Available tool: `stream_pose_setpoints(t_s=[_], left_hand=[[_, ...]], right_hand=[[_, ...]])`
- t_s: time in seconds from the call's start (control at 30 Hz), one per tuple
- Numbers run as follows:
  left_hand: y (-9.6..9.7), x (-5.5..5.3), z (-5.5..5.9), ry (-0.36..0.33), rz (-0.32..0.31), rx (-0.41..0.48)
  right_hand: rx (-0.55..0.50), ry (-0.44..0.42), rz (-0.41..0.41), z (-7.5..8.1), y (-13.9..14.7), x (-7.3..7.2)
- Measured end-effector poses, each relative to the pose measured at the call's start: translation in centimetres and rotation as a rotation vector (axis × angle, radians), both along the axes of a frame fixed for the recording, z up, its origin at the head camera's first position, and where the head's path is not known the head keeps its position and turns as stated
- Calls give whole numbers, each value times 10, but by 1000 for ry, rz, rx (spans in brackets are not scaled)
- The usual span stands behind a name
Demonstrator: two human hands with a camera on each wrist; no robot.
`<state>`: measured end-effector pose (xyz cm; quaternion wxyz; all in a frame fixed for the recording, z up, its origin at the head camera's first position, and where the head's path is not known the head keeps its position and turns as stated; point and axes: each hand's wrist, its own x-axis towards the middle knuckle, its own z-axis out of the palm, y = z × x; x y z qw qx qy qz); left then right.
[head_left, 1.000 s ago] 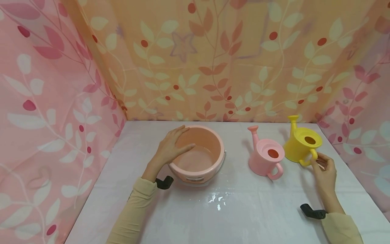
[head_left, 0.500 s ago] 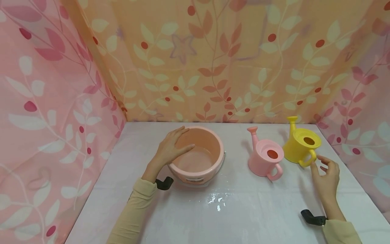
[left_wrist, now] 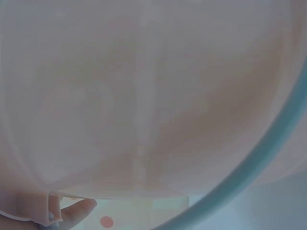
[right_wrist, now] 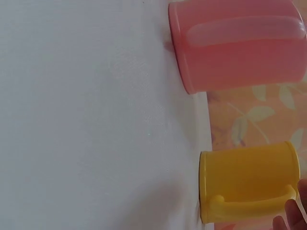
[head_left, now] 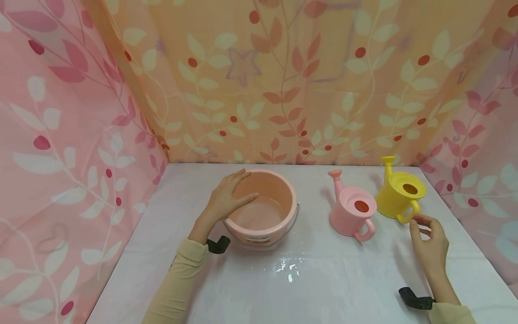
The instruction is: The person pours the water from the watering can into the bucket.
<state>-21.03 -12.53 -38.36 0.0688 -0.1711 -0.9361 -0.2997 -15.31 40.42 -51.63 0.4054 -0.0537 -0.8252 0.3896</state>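
Observation:
In the head view my left hand (head_left: 225, 199) rests on the left rim of a light pink bucket (head_left: 280, 191), thumb over the opening and fingers extended along the edge. A fingertip (left_wrist: 79, 214) and the bucket's curved bail handle (left_wrist: 249, 173) show up close in the left wrist view. My right hand (head_left: 431, 246) stays by the handle of a yellow watering can (head_left: 387, 201), fingers loosely bent; the right wrist view shows its fingers (right_wrist: 295, 215) beside that handle, not wrapped round it. Left of the yellow can stands a pink watering can (head_left: 344, 216), upright.
A white-covered table (head_left: 323, 288) carries everything, with glossy reflections in front of the bucket. Patterned curtains (head_left: 283, 81) enclose the back and both sides. A black wrist mount (head_left: 218, 245) sticks out at the left wrist, another (head_left: 415, 299) at the right.
My right hand has drawn back slightly from the yellow watering can's handle, downward in the head view. The left hand, bucket and both cans stay in place.

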Motion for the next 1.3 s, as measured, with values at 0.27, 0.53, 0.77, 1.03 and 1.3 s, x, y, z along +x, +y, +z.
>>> stream_pose_setpoints(t_s=[0.27, 0.53, 0.77, 1.03, 1.3], left_hand=[[0, 0, 0, -7, -1, 6], [-1, 0, -1, 12, -3, 9], [0, 0, -2, 14, 1, 16], [0, -1, -2, 8, 2, 12], [-1, -1, -2, 3, 6, 14]], right_hand=[[-10, -27, 28, -17, 1, -2], [26, -92, 68, -3, -27, 6], [29, -107, 103, 1, -48, 9], [-8, -138, 163, -9, -58, 6], [-19, -203, 186, -15, -66, 2]])
